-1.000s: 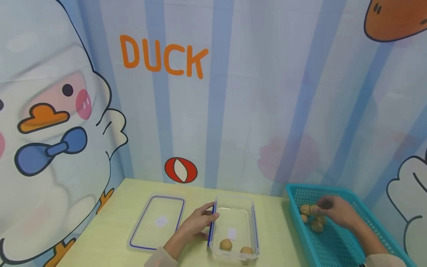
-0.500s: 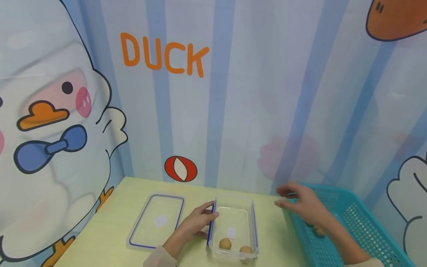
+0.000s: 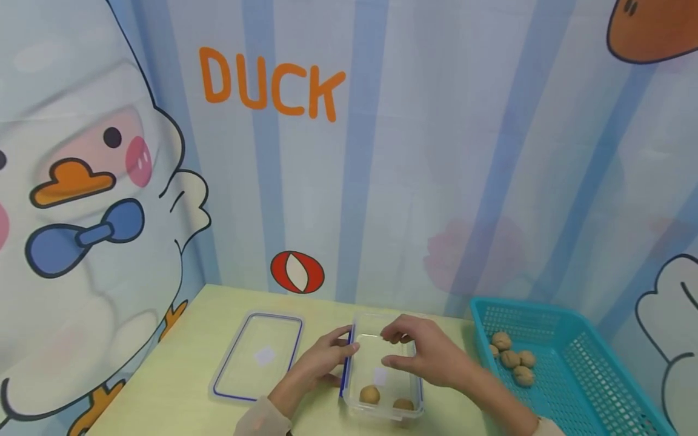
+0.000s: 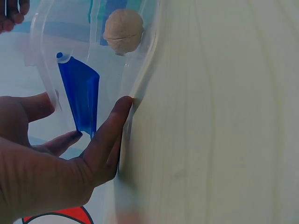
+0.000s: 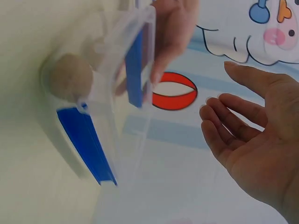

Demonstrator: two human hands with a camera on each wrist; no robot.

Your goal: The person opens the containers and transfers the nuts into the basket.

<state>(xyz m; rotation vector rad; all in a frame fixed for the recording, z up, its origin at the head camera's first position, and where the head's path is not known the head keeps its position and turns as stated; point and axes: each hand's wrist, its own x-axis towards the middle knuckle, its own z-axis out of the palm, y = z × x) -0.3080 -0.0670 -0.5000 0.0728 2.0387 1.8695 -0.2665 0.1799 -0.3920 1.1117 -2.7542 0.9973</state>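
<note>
My left hand (image 3: 322, 361) grips the left side of a clear plastic food container (image 3: 383, 413), its thumb at the rim. From the left wrist view, its fingers lie against the wall around a blue latch (image 4: 81, 95). Two walnuts, one on the left (image 3: 369, 395) and one on the right (image 3: 403, 404), lie at the container's near end. Above the container is my right hand (image 3: 431, 354), thumb and fingers parted. The right wrist view shows its palm (image 5: 257, 154) bare, with loosely bent fingers and nothing held.
To the left on the pale yellow table (image 3: 188, 363) lies the container's clear lid (image 3: 245, 381) with a blue seal. A turquoise basket (image 3: 578, 357) stands at the right, with several walnuts (image 3: 509, 359) in its left part. A printed duck curtain (image 3: 392, 181) hangs behind.
My right hand has left the walnuts in the basket and travelled left, past the basket's edge, to over the container. The left hand keeps its place on the container.
</note>
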